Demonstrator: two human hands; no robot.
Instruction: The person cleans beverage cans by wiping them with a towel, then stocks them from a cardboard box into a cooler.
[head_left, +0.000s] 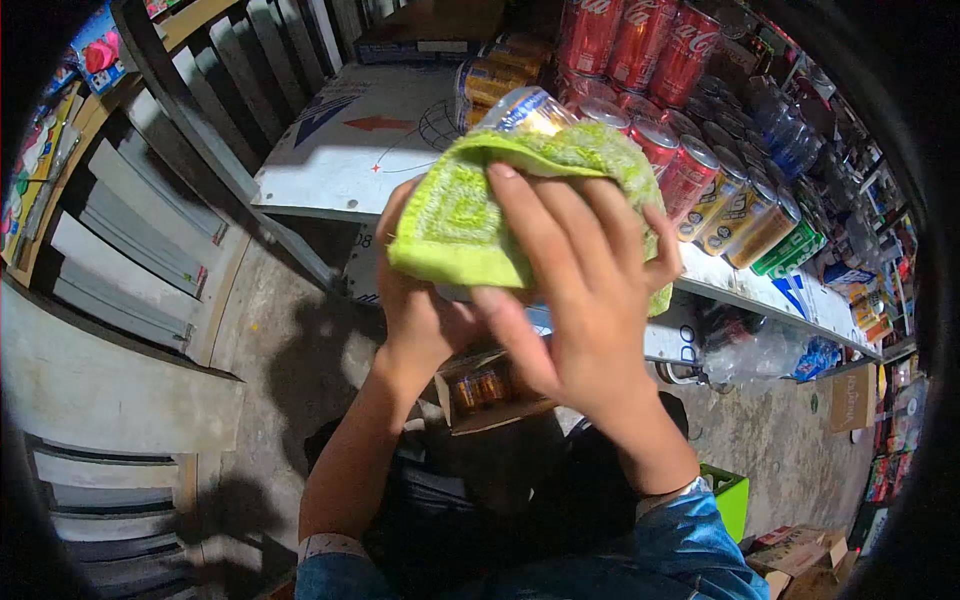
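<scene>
A green terry cloth (pixel 465 215) is bunched up between my hands, in front of the shelf edge. My right hand (pixel 590 270) presses over its near face, fingers curled across it and thumb below. Behind its left edge, my left hand (pixel 425 310) curls round from below; its fingers are mostly hidden, and I cannot tell what it grips under the cloth. A pale edge shows beneath the fold. Just above the cloth's top appears a shiny gold item with blue lettering (pixel 535 108). Below my hands sits an open cardboard box (pixel 455 410) with gold cans (pixel 485 388) inside.
Red cola cans (pixel 640 45) are stacked on the white shelf (pixel 305 180), with yellow cans (pixel 725 205) and a green can (pixel 790 247) at the right. Gold cans in plastic (pixel 490 85) lie farther back. A wooden slatted rack (pixel 145 240) stands left; a green crate (pixel 730 500) is lower right.
</scene>
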